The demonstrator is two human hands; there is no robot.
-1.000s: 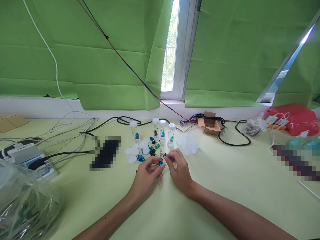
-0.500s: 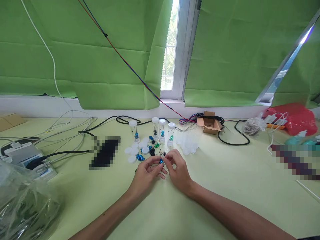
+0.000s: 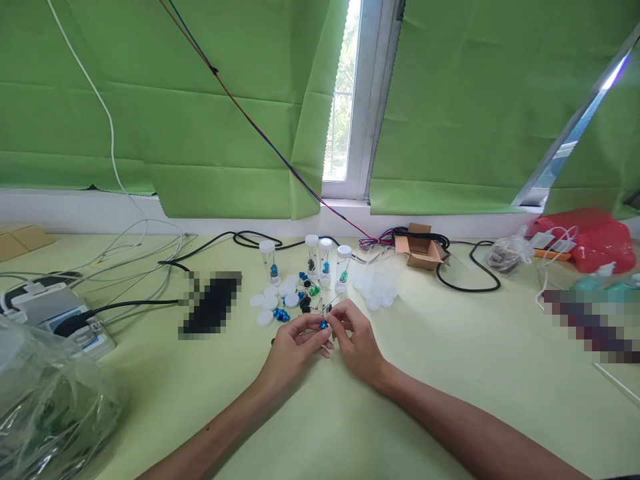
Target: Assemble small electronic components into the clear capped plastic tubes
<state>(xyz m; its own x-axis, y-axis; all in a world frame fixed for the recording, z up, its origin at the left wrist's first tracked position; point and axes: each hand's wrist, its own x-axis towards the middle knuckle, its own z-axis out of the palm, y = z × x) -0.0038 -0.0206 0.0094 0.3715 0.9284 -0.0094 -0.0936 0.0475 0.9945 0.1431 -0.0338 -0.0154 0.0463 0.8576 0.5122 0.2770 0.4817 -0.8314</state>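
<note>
My left hand (image 3: 293,343) pinches a small shiny blue piece with thin wire-like stems (image 3: 324,325) between thumb and fingertips, just above the table. Close against it from the right, my right hand (image 3: 357,340) has its thumb and index finger pressed together; what lies between them is too small to make out. Beyond my hands lie loose blue pieces (image 3: 281,315), black pieces (image 3: 305,305) and green pieces (image 3: 314,291). White round caps (image 3: 265,318) are scattered left of these. Several capped clear tubes (image 3: 325,257) stand behind, each with a small stemmed piece inside.
A group of clear tubes (image 3: 376,290) stands right of the loose pieces. Behind it are an open cardboard box (image 3: 420,252) and black cable (image 3: 470,288). A power strip (image 3: 75,320) and a clear plastic bag (image 3: 55,407) sit at left; a red bag (image 3: 600,240) lies far right.
The blue piece has tilted slightly between my fingertips, showing more of its blue part. Both hands stay almost in place, and the view has shifted very slightly.
</note>
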